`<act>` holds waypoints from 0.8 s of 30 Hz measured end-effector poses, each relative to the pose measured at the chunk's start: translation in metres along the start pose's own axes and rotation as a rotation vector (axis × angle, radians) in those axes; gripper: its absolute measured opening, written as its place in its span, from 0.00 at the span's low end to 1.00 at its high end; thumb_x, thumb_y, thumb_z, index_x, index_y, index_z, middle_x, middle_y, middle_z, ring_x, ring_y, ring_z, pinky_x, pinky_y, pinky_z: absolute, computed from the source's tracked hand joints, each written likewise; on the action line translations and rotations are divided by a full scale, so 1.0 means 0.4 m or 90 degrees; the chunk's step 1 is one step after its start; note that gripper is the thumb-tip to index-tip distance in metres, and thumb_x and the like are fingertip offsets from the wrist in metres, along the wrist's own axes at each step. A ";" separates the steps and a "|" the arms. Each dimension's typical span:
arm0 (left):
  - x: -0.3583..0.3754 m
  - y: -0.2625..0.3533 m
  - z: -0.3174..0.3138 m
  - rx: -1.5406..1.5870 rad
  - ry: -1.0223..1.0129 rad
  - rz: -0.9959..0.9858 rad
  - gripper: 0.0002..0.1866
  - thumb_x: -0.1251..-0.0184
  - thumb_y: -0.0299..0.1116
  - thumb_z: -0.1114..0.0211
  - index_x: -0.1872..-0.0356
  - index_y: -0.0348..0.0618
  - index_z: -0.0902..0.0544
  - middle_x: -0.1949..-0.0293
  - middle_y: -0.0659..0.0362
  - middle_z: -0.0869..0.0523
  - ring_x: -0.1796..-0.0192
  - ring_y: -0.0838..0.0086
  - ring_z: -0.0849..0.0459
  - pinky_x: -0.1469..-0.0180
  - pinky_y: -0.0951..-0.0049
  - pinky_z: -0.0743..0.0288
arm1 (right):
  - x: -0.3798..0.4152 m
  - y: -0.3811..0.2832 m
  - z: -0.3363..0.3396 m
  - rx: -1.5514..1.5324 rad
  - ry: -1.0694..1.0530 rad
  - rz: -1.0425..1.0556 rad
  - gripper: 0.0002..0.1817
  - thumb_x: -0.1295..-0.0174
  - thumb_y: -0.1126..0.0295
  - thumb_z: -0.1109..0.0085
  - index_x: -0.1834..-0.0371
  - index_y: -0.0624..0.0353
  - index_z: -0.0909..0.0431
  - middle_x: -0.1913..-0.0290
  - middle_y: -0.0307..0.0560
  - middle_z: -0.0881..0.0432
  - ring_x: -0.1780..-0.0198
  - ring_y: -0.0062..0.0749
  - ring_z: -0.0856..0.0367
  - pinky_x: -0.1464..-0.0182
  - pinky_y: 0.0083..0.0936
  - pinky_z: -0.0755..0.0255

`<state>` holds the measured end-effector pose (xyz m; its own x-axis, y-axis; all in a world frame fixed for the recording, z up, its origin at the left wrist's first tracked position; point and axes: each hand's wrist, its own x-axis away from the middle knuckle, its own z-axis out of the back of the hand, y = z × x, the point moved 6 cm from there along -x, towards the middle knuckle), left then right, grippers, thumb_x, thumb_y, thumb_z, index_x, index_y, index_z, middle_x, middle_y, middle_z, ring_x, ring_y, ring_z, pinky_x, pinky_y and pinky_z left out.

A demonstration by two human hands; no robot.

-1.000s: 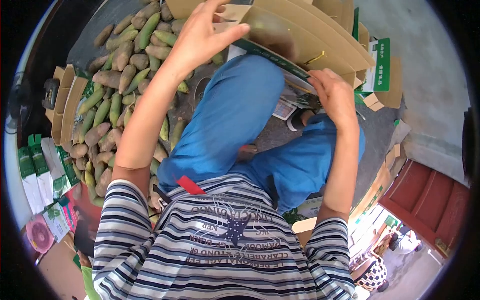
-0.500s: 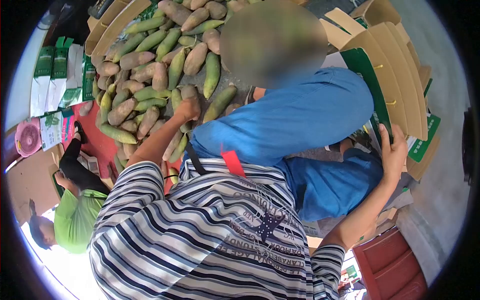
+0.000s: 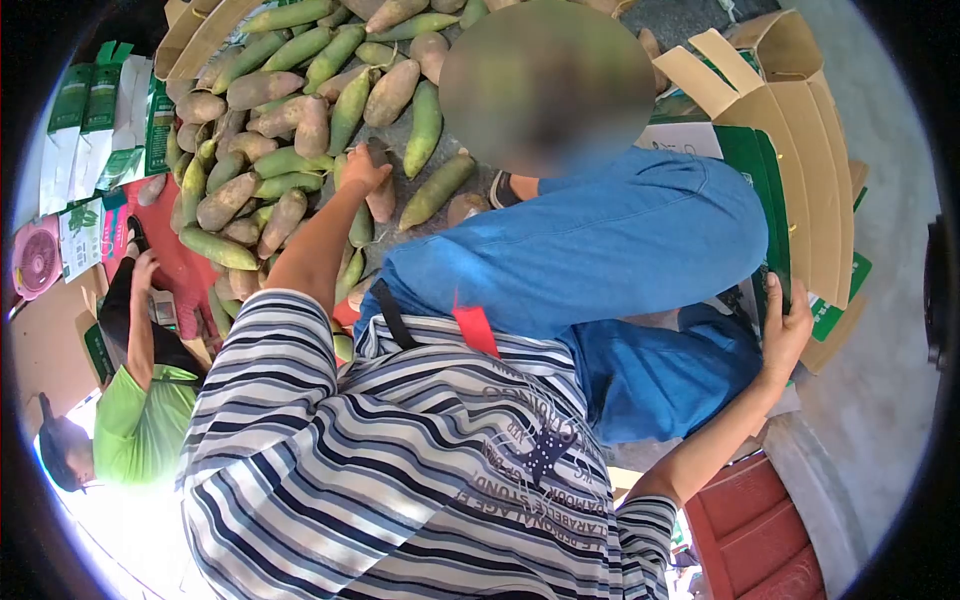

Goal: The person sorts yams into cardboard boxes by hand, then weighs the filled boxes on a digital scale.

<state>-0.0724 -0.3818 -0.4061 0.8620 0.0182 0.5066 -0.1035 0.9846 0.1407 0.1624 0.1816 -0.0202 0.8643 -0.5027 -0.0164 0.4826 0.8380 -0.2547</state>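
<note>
My left hand [image 3: 362, 174] is closed around the end of a soil-stained radish [image 3: 381, 202] at the near side of the pile. My fingers hide part of that radish. Green and brownish radishes [image 3: 287, 160] lie heaped around the hand on the left. Over on the right, my right hand [image 3: 787, 325] grips the edge of a green and tan cardboard box [image 3: 757, 185], thumb on one side and fingers on the other. My blue-trousered leg hides most of the box's inside.
A person in a green shirt [image 3: 145, 425] sits at the left. Green and white cartons [image 3: 85, 130] stand beyond, with a pink fan [image 3: 37, 262] nearby. Cardboard boxes [image 3: 785, 45] stand at the upper right, and red panels [image 3: 755, 525] at the lower right. A blurred patch covers the top middle.
My left hand has shifted slightly up and left in the view, staying at the radishes. My right hand keeps its hold on the box. The green-shirted person has raised an arm.
</note>
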 end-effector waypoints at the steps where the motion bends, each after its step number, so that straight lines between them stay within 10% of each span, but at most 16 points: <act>1: 0.014 0.033 0.030 -0.051 -0.019 0.033 0.41 0.46 0.50 0.28 0.35 0.40 0.34 0.39 0.45 0.28 0.39 0.50 0.25 0.38 0.58 0.29 | -0.001 -0.002 0.001 -0.007 0.007 0.002 0.13 0.33 0.64 0.40 0.61 0.65 0.23 0.66 0.57 0.22 0.66 0.50 0.24 0.59 0.31 0.28; 10: 0.055 0.056 -0.010 0.016 -0.005 0.116 0.47 0.52 0.51 0.25 0.36 0.36 0.38 0.38 0.39 0.29 0.37 0.49 0.26 0.39 0.56 0.27 | -0.002 0.015 0.002 0.002 -0.005 -0.006 0.15 0.37 0.63 0.37 0.58 0.66 0.19 0.60 0.55 0.17 0.57 0.52 0.19 0.53 0.34 0.27; 16: 0.020 0.014 -0.035 0.096 0.011 -0.048 0.41 0.52 0.46 0.24 0.42 0.31 0.33 0.48 0.39 0.20 0.45 0.50 0.20 0.43 0.58 0.26 | 0.004 0.010 0.008 0.020 0.018 0.034 0.14 0.37 0.58 0.41 0.61 0.58 0.17 0.60 0.49 0.16 0.57 0.48 0.17 0.57 0.37 0.25; 24: 0.153 0.524 0.473 0.349 0.349 -0.454 0.34 0.45 0.45 0.25 0.42 0.34 0.25 0.45 0.44 0.24 0.40 0.57 0.25 0.37 0.61 0.34 | 0.011 -0.008 0.019 -0.009 0.041 0.067 0.10 0.40 0.62 0.39 0.63 0.56 0.18 0.66 0.47 0.18 0.61 0.47 0.19 0.60 0.39 0.25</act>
<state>-0.1352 -0.2070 -0.1848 0.9041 -0.3230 -0.2799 0.4234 0.5880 0.6892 0.1658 0.1782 -0.0120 0.8988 -0.4255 -0.1052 0.3878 0.8838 -0.2616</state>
